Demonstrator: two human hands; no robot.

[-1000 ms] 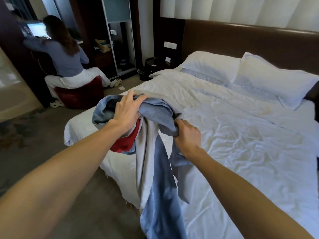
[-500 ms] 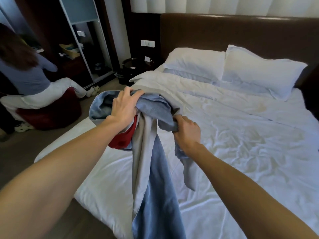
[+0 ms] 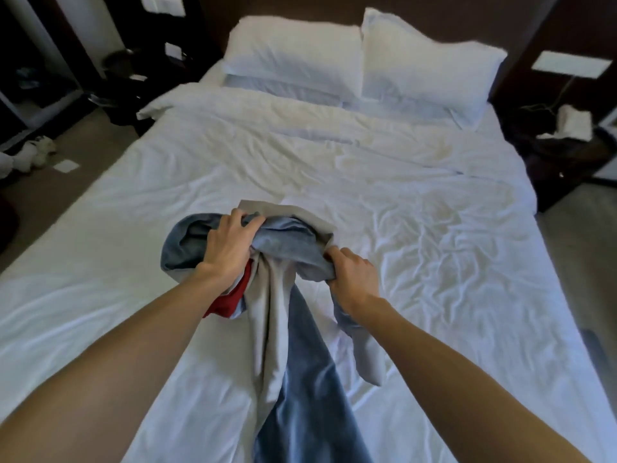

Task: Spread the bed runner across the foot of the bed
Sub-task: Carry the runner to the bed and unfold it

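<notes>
Over rumpled white bed (image 3: 167, 295), left hand (image 3: 230, 243) and right hand (image 3: 350, 272) clutch bunched bed runner (image 3: 293, 379) (pillows (image 3: 293, 51) beyond).

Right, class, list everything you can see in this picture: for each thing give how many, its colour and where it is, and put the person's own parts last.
bed runner: one, blue and grey with a red patch, bunched in both hands above the foot of the bed, its tail hanging toward the camera.
duvet: one, white, creased, covering the bed.
pillows: two, white, side by side at the headboard.
headboard: one, dark brown, behind the pillows.
white items: blurred, on the floor to the left of the bed; cannot tell what they are.
paper slip: one, white, on the floor on the left.
left hand: one, gripping the runner's bunched top.
right hand: one, gripping the runner's right side.
</notes>
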